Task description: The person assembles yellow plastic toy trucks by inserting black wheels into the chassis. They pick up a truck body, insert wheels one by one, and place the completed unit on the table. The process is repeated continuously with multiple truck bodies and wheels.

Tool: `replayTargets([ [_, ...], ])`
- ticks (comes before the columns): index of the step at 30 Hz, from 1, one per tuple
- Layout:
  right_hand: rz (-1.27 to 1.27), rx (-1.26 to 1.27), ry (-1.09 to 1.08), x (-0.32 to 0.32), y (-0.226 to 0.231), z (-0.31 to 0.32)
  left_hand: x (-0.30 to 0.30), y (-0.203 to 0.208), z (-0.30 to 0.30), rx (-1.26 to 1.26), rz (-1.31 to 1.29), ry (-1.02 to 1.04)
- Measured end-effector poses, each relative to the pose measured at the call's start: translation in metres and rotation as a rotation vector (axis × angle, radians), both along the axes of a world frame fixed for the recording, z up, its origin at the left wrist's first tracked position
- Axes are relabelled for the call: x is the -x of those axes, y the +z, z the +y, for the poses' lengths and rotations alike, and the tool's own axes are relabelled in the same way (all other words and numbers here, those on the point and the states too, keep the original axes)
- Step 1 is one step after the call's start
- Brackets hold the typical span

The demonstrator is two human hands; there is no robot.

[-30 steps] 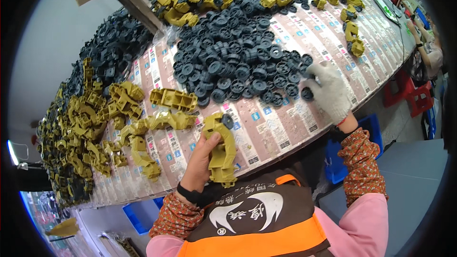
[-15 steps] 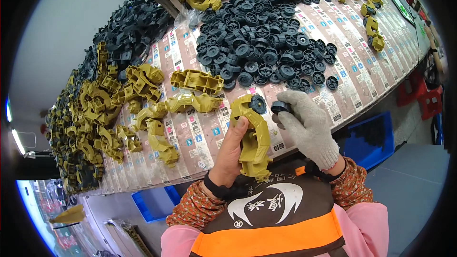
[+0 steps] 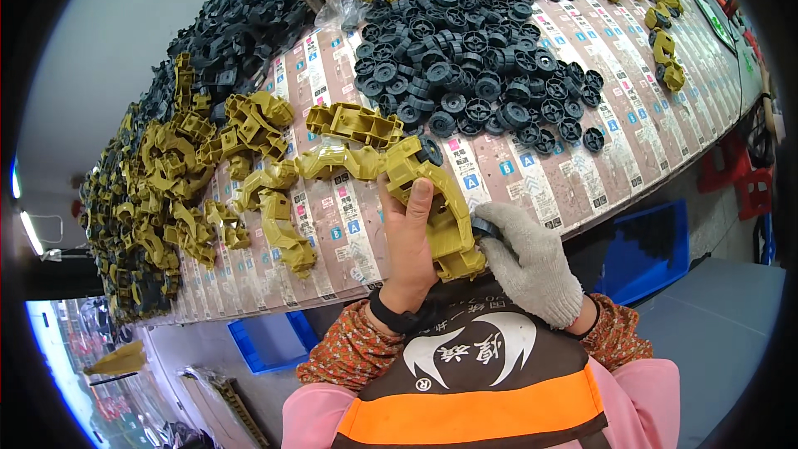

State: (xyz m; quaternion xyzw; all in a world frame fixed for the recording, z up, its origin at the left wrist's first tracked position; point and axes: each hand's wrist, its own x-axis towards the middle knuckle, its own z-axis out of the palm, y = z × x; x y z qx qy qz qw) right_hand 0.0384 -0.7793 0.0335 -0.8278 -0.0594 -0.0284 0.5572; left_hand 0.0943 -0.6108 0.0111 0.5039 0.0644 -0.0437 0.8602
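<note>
My bare left hand point(image 3: 409, 229) is closed around an olive-yellow plastic toy car body point(image 3: 445, 216), its thumb laid along the near side. One black wheel point(image 3: 430, 150) sits at the body's far end. In a grey knitted glove, my right hand point(image 3: 532, 262) pinches a second black toy wheel point(image 3: 485, 228) against the right side of the body's near end. The glove's fingers partly cover this wheel, so I cannot tell whether it is seated.
A heap of black wheels point(image 3: 474, 58) lies on the tape-covered table point(image 3: 532, 191) beyond my hands. Several yellow bodies point(image 3: 353, 123) are piled to the left, with dark plastic parts point(image 3: 241, 25) behind them. Blue bins point(image 3: 274, 342) and red stools point(image 3: 752, 191) stand below the table edge.
The right hand has moved down and brought its wheel from beside the car body's far end to its near end. The left hand has shifted and turned the body slightly.
</note>
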Motion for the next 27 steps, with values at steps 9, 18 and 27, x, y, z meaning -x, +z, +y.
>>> replayTargets([
  [9,-0.070,0.053,0.019,0.005,-0.004,-0.001,-0.001,-0.011,-0.001,-0.030,-0.079,0.089],
  [18,-0.128,0.261,0.104,0.015,-0.009,-0.005,0.021,-0.010,-0.006,-0.156,-0.159,-0.003],
  [27,0.115,0.269,0.159,-0.003,-0.005,-0.020,0.012,-0.007,-0.014,-0.297,-0.350,-0.144],
])
